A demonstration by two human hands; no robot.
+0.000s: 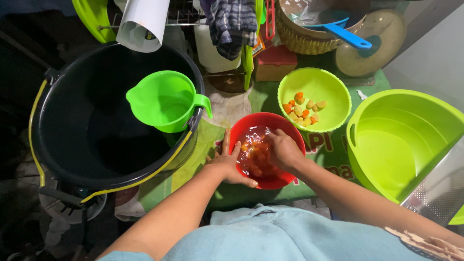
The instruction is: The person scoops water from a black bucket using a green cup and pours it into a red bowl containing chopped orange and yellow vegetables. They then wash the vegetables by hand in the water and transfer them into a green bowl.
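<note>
A red bowl [290, 130] filled with water and orange vegetable pieces [255, 153] sits on a green mat in front of me. My left hand [226, 164] grips its left rim, fingers spread along the edge. My right hand [286, 151] dips into the water among the pieces, fingers curled; whether it holds any piece is hidden. Just behind stands a lime-green bowl [333, 92] with several cut orange and pale chunks [303, 107] at its bottom.
A large black bucket [63, 125] with a yellow handle stands at left, a green jug [164, 101] resting on its rim. A big lime-green basin [406, 140] is at right beside a metal sieve [442, 188]. Baskets, a cloth and a plate crowd the back.
</note>
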